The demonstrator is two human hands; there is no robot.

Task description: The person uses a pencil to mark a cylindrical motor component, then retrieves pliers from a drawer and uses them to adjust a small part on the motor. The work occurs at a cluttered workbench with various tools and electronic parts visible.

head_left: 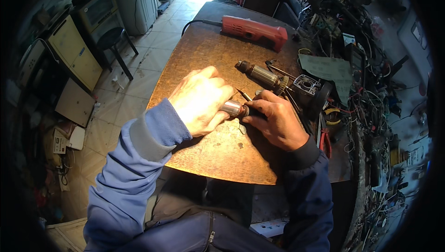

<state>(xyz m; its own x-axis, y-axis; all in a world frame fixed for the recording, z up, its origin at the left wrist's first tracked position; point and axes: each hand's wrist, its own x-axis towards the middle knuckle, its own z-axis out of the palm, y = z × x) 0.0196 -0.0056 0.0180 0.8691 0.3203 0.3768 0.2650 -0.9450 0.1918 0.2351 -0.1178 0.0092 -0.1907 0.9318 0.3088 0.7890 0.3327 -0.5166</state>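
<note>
Over the middle of the wooden tabletop, a small motor armature lies level between my hands. My left hand is closed round its left end, so that end is hidden. At its right end the thumb and fingers of my right hand pinch the armature beside the commutator. A thin pointed tool lies just behind it. Farther back rests a larger armature with a toothed gear on its end. Next to that is a metal gear housing of a power tool.
A red power tool body with a black cord lies at the far edge. Red-handled pliers sit right of my right hand. Tangled wires and parts crowd the right side. A black stool stands on the tiled floor to the left.
</note>
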